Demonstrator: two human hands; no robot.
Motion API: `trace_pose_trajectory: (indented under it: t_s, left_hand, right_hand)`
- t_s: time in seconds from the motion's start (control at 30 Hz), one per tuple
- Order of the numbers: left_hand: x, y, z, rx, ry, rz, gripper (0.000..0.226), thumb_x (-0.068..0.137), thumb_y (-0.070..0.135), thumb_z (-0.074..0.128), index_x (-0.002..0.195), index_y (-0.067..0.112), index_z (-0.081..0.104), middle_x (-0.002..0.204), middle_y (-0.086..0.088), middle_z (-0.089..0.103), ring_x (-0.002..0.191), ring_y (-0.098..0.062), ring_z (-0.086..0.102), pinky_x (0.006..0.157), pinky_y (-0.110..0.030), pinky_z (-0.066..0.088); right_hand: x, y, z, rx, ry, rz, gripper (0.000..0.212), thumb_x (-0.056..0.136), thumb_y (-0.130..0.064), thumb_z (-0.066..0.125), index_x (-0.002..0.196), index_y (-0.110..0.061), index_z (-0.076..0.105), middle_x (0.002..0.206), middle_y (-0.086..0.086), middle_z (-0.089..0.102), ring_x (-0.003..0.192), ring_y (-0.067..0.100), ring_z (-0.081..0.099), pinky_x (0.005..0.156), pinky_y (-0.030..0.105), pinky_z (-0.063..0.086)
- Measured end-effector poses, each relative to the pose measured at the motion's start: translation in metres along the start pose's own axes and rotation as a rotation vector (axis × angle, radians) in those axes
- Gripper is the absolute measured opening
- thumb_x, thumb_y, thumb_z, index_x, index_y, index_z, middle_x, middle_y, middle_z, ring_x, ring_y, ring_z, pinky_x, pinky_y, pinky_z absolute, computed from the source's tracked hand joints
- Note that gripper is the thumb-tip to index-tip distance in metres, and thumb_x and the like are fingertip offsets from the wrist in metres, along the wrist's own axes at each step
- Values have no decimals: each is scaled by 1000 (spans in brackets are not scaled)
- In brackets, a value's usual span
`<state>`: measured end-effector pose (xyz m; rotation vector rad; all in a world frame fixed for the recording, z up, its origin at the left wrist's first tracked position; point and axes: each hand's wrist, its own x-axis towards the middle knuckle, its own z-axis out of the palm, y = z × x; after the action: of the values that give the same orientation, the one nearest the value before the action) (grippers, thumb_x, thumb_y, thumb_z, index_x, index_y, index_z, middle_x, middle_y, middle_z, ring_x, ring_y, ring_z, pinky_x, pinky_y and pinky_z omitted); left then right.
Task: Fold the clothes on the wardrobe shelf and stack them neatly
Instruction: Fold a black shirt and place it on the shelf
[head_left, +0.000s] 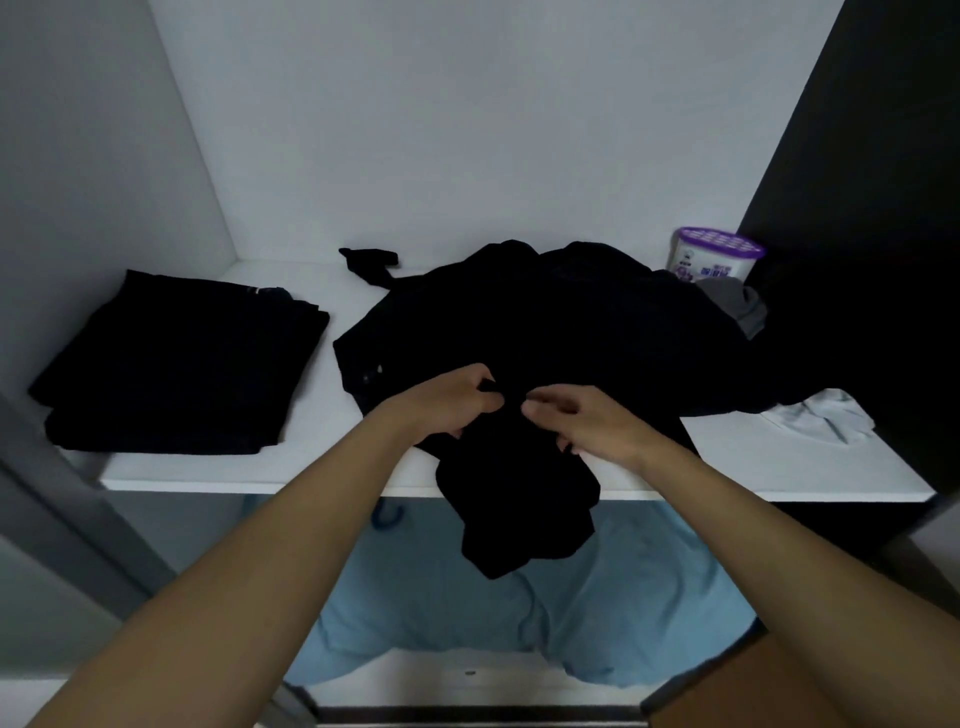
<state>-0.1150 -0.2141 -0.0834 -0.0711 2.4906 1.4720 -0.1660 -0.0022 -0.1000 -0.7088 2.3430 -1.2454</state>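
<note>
Black garment (519, 332) crumpled over the shelf (260, 475) front edge, left hand (457, 400) and right hand (587, 421) pinching its cloth; not yet folded, probably needs spreading flat next.

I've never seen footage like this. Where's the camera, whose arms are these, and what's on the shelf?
No machine here: a person wears one camera on the head, looking down at their own bare arms. The white wardrobe shelf carries a folded black stack on the left, a loose black garment in the middle, hanging partly over the front edge, a purple-lidded tub at the back right, a grey cloth before it and a white cloth nearer the front. The left hand pinches a fold of the black garment; the right hand touches it with curled fingers, but whether it grips is unclear.
</note>
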Motion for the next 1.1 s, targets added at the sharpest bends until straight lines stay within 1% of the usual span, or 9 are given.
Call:
trace_pose_trajectory:
  t_s: [0.13, 0.2, 0.27, 0.37, 0.47, 0.57, 0.7, 0.9, 1.1]
  left_hand:
    - [-2, -9, 0, -45, 122, -10, 5, 98, 26, 58, 103, 24, 58, 102, -2, 66, 92, -18, 67, 80, -37, 58]
    - [-4, -16, -5, 1, 235, -3, 8, 97, 21, 60, 103, 24, 56, 107, -3, 63, 94, -21, 64, 78, -35, 57]
    - [-5, -25, -13, 74, 332, -56, 25, 95, 16, 60, 117, 25, 52, 123, -5, 56, 98, -18, 59, 75, -26, 49]
    - [-8, -37, -17, 310, 403, -241, 66, 89, 23, 70, 144, 15, 36, 149, -10, 35, 131, -28, 45, 108, -42, 41]
    - [-13, -44, -6, 380, 481, -322, 87, 83, 42, 76, 151, 15, 29, 153, -8, 37, 140, -31, 37, 115, -49, 30]
    - [-18, -45, 8, 540, 500, -295, 70, 87, 50, 67, 145, 22, 39, 146, -3, 43, 138, -29, 36, 110, -48, 27]
    - [-31, -46, 25, 621, 536, -192, 21, 96, 36, 59, 100, 16, 54, 112, -5, 52, 119, -33, 47, 97, -47, 38]
    - [-61, -33, 46, -100, 619, -138, 23, 103, 30, 46, 85, 17, 48, 80, -1, 55, 79, -18, 52, 70, -34, 42]
    - [-84, -18, 60, -141, 730, -171, 31, 101, 42, 48, 87, 18, 60, 84, -1, 67, 76, -17, 64, 68, -30, 50]
  right_hand:
    - [-12, 1, 13, -211, -64, -54, 7, 94, -20, 64, 93, -18, 71, 88, -1, 72, 81, 13, 69, 75, 34, 56]
    - [-25, 3, 16, -186, -56, -52, 13, 92, -18, 61, 82, -22, 67, 80, -3, 69, 72, 12, 66, 69, 37, 55]
    - [-39, 8, 20, -168, -54, -48, 11, 92, -21, 60, 89, -27, 69, 85, -6, 71, 78, 12, 68, 73, 32, 56]
    - [-57, 14, 26, -269, -50, -76, 18, 90, -25, 58, 102, -27, 71, 94, -10, 72, 86, 8, 67, 79, 28, 56]
    - [-71, 16, 28, -306, -49, -114, 30, 86, -23, 58, 71, -48, 63, 72, -22, 65, 71, 0, 62, 65, 24, 50]
    - [-79, 18, 27, -244, -69, -124, 41, 81, -21, 57, 52, -49, 54, 54, -26, 55, 54, -3, 52, 56, 18, 37]
    - [-86, 29, 30, -93, -102, -119, 23, 71, -27, 53, 50, -31, 43, 53, -14, 49, 50, 4, 50, 53, 26, 39]
    - [-92, 59, 44, -130, -147, -190, 12, 82, -11, 62, 92, -15, 67, 87, -3, 68, 77, 6, 64, 70, 26, 52]
    - [-102, 67, 47, -126, -131, -150, 20, 80, -5, 63, 80, -25, 59, 84, -11, 58, 77, 1, 53, 70, 19, 41]
